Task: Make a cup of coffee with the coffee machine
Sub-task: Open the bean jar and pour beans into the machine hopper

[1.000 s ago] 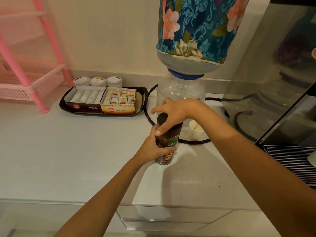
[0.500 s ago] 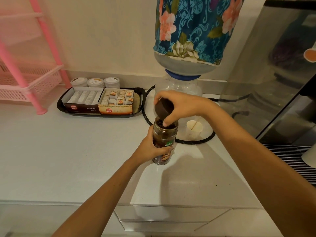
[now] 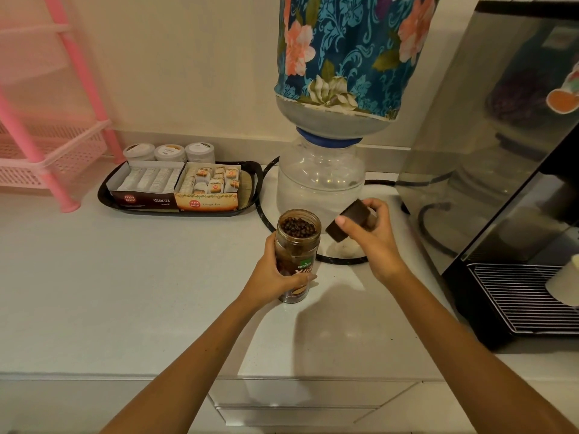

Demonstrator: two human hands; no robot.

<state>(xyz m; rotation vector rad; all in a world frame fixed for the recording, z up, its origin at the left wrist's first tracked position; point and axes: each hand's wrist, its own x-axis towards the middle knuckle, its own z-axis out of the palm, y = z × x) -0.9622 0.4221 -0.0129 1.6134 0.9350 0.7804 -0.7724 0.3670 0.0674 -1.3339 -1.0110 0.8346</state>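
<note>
A glass coffee jar [image 3: 297,245] stands upright on the white counter [image 3: 131,292], uncapped, with dark coffee beans showing at its mouth. My left hand [image 3: 275,275] is wrapped around the jar's lower half. My right hand [image 3: 371,238] holds the dark brown lid [image 3: 346,219] tilted, just to the right of the jar's mouth. The coffee machine [image 3: 501,158] stands at the right edge, with a metal drip grate [image 3: 513,296] at its base. A white cup [image 3: 564,286] rests on the grate, partly cut off by the frame.
A water dispenser jug [image 3: 322,180] under a floral cover [image 3: 351,48] stands behind the jar, ringed by a black cable [image 3: 266,214]. A black tray [image 3: 103,195] holds two tea boxes, three small tubs behind it. A pink rack [image 3: 47,145] stands far left.
My right hand has taken the lid off the jar and moved it to the right, so the beans now show. My left hand stays on the jar.
</note>
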